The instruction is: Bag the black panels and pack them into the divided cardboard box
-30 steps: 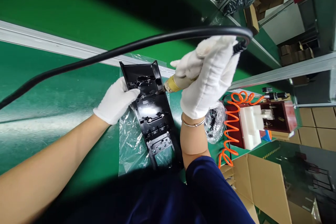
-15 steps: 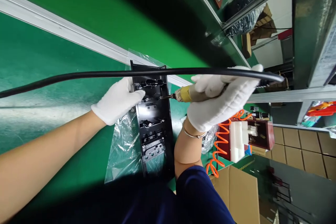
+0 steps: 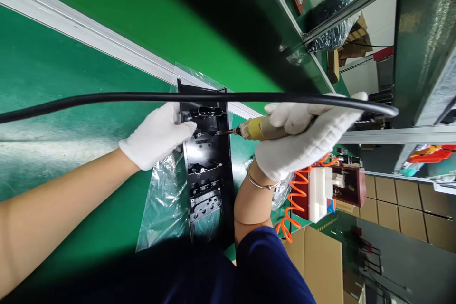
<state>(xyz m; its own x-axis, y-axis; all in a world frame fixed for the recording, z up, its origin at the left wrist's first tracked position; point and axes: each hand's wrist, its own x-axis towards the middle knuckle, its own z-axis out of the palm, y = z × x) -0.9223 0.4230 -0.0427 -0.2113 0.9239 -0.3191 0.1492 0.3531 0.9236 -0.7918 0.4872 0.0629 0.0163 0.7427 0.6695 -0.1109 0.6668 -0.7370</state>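
A long black housing (image 3: 203,152) with molded ribs and metal brackets lies on a clear plastic bag (image 3: 166,204). My left hand (image 3: 156,135), in a white glove, grips the housing's left edge, thumb over the rim and the other fingers hidden behind it. In my gloved right hand (image 3: 306,137) is a power screwdriver (image 3: 254,129) with a yellow band, held roughly level in this view. Its bit reaches over the housing's right wall to a spot inside the upper part. Whether a screw sits at the tip is too small to tell.
A thick black cable (image 3: 142,97) crosses the view above both hands. The green bench (image 3: 71,71) carries a pale metal rail (image 3: 89,28). An orange coiled hose (image 3: 297,194) hangs at the right beside a cardboard box (image 3: 322,259). Stacked cartons (image 3: 402,199) stand farther off.
The camera view has shifted slightly. My right hand and the screwdriver sit slightly farther right, the bit still inside the housing. My left hand keeps its hold on the edge.
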